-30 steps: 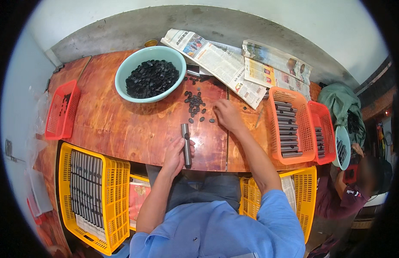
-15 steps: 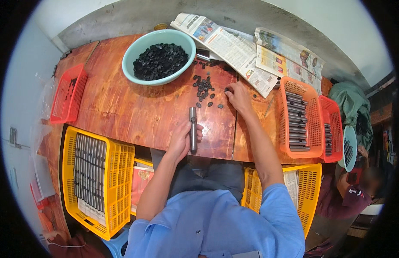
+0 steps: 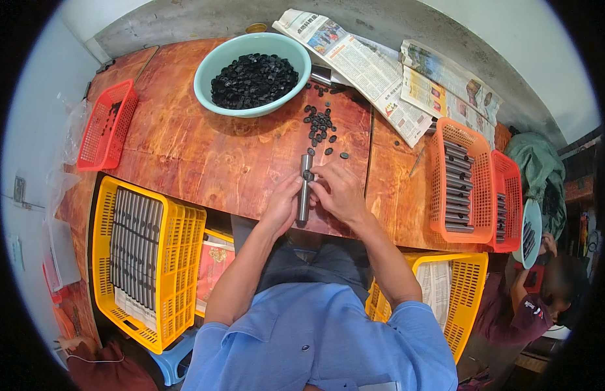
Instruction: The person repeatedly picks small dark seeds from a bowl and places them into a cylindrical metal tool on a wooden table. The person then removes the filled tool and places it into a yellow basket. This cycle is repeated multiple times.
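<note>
My left hand [image 3: 282, 201] is closed around a grey metal tube [image 3: 303, 206], which stands out from me over the table's near edge. A small black oval piece [image 3: 307, 175] sits at the hole near the tube's far end. My right hand [image 3: 340, 193] closes in from the other side, its fingertips pinched at that oval piece and against the tube. Just beyond the tube lie several loose black oval pieces [image 3: 320, 122]. A pale green bowl [image 3: 250, 112] heaped with the same pieces stands behind them.
Tubes fill an orange basket [image 3: 435, 215], a red basket [image 3: 515, 228] and a yellow crate [image 3: 185, 280]. Another red basket [image 3: 94, 146] stands far left. Newspapers [image 3: 364, 72] lie at the back. Another yellow crate [image 3: 468, 293] is by my right elbow. A person [image 3: 520, 316] works at the right.
My right hand has come back from beside the loose pieces to the tube in my left hand. A black oval piece now shows at the tube's hole.
</note>
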Available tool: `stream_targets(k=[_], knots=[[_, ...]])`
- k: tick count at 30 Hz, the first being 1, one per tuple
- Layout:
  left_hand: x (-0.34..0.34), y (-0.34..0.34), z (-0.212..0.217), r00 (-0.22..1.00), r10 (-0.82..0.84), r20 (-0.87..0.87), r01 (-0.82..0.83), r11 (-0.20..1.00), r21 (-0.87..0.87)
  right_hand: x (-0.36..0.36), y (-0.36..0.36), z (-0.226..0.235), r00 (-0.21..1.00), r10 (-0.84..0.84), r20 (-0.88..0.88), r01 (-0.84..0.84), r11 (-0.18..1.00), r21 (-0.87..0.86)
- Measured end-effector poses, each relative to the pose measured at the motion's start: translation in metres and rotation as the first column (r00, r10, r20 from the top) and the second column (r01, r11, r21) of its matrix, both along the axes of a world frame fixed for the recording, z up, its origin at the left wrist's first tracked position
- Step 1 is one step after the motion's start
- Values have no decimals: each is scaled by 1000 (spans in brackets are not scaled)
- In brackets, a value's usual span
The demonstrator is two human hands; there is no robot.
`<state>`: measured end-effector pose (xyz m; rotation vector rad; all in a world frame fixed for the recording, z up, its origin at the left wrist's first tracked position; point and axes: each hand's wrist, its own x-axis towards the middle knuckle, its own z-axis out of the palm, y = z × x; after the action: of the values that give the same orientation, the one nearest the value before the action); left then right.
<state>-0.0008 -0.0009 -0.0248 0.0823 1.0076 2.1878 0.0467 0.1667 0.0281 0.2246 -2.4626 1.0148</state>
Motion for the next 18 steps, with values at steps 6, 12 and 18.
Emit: stream_targets(k=[6,12,18], knots=[[2,4,7,999,20,26,-18,998,-61,3,-5,2,996,-25,-86,37,990,133],[6,3,12,1000,9,-5,-9,989,-149,14,-7,-3,978,-61,-202,114,958,262],[18,-1,32,996,-83,-18,72,938,-339,26,-12,-11,969,-109,-222,131,987,91]])
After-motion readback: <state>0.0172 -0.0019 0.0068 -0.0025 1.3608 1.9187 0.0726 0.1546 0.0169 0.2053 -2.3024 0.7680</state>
